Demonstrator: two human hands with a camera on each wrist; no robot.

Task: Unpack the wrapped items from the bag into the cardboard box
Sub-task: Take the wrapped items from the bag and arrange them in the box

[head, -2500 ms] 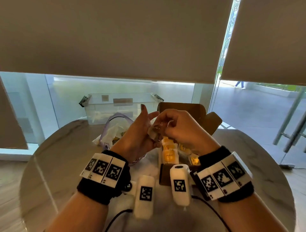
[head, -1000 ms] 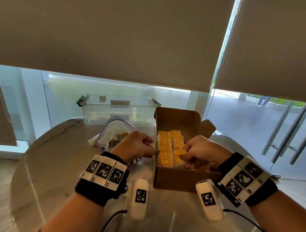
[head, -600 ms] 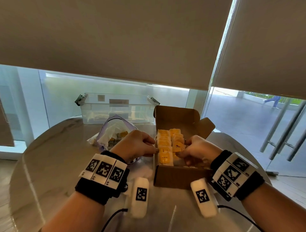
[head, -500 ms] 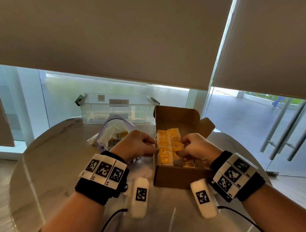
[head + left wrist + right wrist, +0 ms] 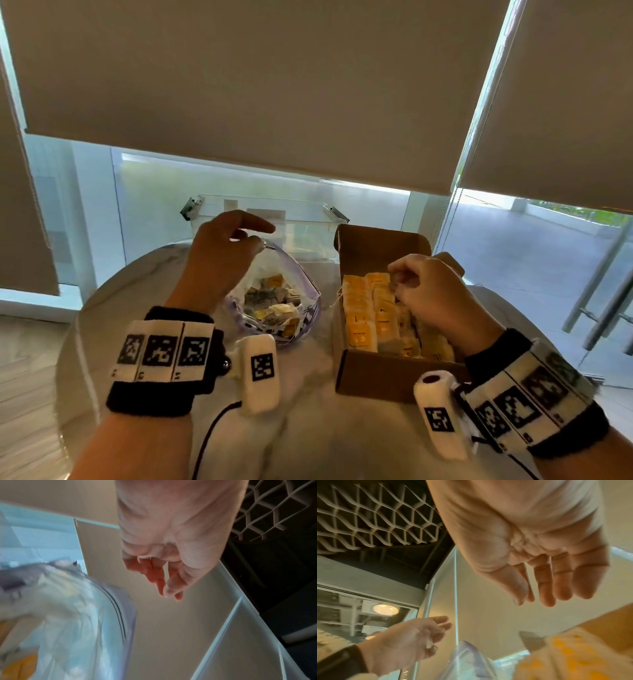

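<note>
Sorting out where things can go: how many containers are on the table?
3: the open bag at left, the cardboard box at right, and the clear bin behind them at the far edge.

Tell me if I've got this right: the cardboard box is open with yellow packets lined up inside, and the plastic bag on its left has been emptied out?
Not quite. The cardboard box is open with yellow packets lined up inside, and the plastic bag lies on its left, but the bag is not emptied: the head view shows wrapped items inside it.

Bag mouth [image 5: 274, 270] open beneath left hand [image 5: 219, 253]
</note>
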